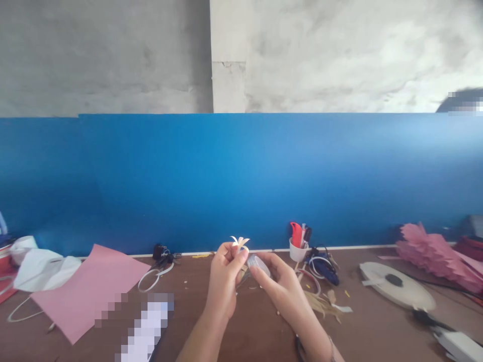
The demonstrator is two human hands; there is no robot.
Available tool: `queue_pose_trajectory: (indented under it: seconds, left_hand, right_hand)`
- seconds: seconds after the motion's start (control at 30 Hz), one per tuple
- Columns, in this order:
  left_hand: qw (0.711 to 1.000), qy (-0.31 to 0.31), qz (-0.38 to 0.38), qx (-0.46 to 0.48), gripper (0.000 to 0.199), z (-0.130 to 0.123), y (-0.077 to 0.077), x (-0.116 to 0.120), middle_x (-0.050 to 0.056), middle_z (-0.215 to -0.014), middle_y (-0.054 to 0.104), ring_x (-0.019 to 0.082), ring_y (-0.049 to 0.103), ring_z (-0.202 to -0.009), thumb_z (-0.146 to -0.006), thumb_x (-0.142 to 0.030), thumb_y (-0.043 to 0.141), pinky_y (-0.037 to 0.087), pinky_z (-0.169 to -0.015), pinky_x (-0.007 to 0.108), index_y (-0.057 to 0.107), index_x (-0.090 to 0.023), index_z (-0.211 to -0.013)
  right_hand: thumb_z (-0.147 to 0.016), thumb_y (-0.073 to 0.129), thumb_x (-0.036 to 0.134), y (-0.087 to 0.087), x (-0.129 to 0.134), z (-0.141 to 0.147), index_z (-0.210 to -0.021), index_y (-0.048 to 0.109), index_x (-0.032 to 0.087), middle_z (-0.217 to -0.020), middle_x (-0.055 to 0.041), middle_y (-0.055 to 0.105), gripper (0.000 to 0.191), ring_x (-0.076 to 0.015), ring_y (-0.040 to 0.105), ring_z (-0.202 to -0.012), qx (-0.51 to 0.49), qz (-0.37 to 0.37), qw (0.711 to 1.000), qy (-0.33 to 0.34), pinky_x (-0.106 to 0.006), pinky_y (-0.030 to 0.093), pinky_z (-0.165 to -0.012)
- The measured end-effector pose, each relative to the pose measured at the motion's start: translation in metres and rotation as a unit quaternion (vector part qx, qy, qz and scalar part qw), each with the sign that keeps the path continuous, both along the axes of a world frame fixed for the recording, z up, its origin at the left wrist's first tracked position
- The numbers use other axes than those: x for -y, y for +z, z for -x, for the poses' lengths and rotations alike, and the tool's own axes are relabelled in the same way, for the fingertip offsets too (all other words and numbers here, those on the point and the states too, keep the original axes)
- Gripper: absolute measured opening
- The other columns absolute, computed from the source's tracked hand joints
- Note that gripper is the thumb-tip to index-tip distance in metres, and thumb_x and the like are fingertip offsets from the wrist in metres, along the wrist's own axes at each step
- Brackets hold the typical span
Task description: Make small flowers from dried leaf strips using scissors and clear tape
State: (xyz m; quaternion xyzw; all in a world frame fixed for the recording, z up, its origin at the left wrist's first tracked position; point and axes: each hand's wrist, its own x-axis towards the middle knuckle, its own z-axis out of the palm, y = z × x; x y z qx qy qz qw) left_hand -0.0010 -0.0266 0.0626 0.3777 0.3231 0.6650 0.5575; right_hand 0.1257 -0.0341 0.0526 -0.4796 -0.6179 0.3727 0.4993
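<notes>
My left hand [225,276] pinches a small pale flower [240,243] with thin curled petals, held upright above the table. Its lower end is hidden behind my fingers. Close beside it, my right hand [281,281] grips a whitish round roll, which looks like tape [260,265], between thumb and fingers. Both hands are raised over the brown table [249,332], near each other in the middle of the view. Whether a strand runs from the roll to the flower is too small to tell.
Pink paper [92,291] and white crumpled material [45,270] lie left. A white cup [298,250] of tools stands behind my right hand, near dry husk-like strips [324,305]. An oval cream device [396,285] and pink pleated paper [437,259] lie right. A blue partition [241,176] closes the back.
</notes>
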Motion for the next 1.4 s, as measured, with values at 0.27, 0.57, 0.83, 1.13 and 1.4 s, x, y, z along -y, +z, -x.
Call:
queue_pose_trajectory:
  seconds: [0.27, 0.57, 0.83, 1.13, 1.4]
  left_hand:
    - [0.999, 0.052, 0.010, 0.005, 0.025, 0.000, -0.004, -0.006, -0.006, -0.052, 0.053, 0.002, 0.035, -0.044, -0.061, -0.027, 0.079, 0.028, -0.043, 0.015, 0.057, -0.015, -0.059]
    - [0.989, 0.140, 0.035, 0.006, 0.020, -0.012, 0.004, -0.001, 0.002, -0.063, 0.069, 0.013, 0.059, -0.057, -0.057, -0.032, 0.081, 0.047, -0.055, 0.023, 0.073, -0.015, -0.066]
    - [0.996, 0.072, 0.032, 0.049, 0.025, -0.016, 0.007, 0.000, 0.004, -0.070, 0.073, 0.015, 0.063, -0.066, -0.056, -0.035, 0.083, 0.050, -0.064, 0.025, 0.074, -0.016, -0.069]
    - [0.997, 0.012, 0.006, -0.072, 0.025, -0.004, 0.007, -0.005, 0.005, -0.065, 0.070, 0.013, 0.057, -0.062, -0.065, -0.039, 0.077, 0.042, -0.061, 0.023, 0.074, -0.014, -0.066]
    - [0.996, 0.047, -0.004, -0.080, 0.031, -0.014, 0.004, -0.008, 0.004, -0.064, 0.066, 0.011, 0.046, -0.056, -0.069, -0.044, 0.072, 0.038, -0.057, 0.023, 0.075, -0.014, -0.071]
  right_hand:
    - [-0.077, 0.064, 0.041, 0.006, 0.003, -0.005, -0.103, 0.064, 0.018, -0.088, -0.0052, 0.071, 0.035, -0.0219, 0.064, -0.078, -0.007, 0.000, 1.000, 0.004, -0.029, 0.050, -0.065]
    - [-0.075, 0.066, 0.043, 0.010, 0.008, 0.001, -0.105, 0.064, 0.018, -0.090, -0.0056, 0.072, 0.039, -0.0219, 0.064, -0.077, 0.000, -0.009, 1.000, -0.026, -0.029, 0.051, -0.065]
    - [-0.075, 0.067, 0.043, 0.010, 0.005, -0.007, -0.105, 0.063, 0.017, -0.088, -0.0064, 0.071, 0.040, -0.0227, 0.064, -0.078, -0.040, 0.010, 0.999, 0.003, -0.030, 0.052, -0.066]
    - [-0.071, 0.068, 0.051, 0.018, 0.003, -0.016, -0.096, 0.068, 0.016, -0.077, -0.0033, 0.068, 0.043, -0.0159, 0.060, -0.064, -0.076, 0.076, 0.993, 0.049, -0.023, 0.045, -0.053]
    - [-0.070, 0.069, 0.052, 0.013, -0.001, -0.013, -0.085, 0.069, 0.014, -0.066, -0.0007, 0.062, 0.040, -0.0113, 0.053, -0.052, -0.106, 0.098, 0.989, 0.036, -0.022, 0.041, -0.048]
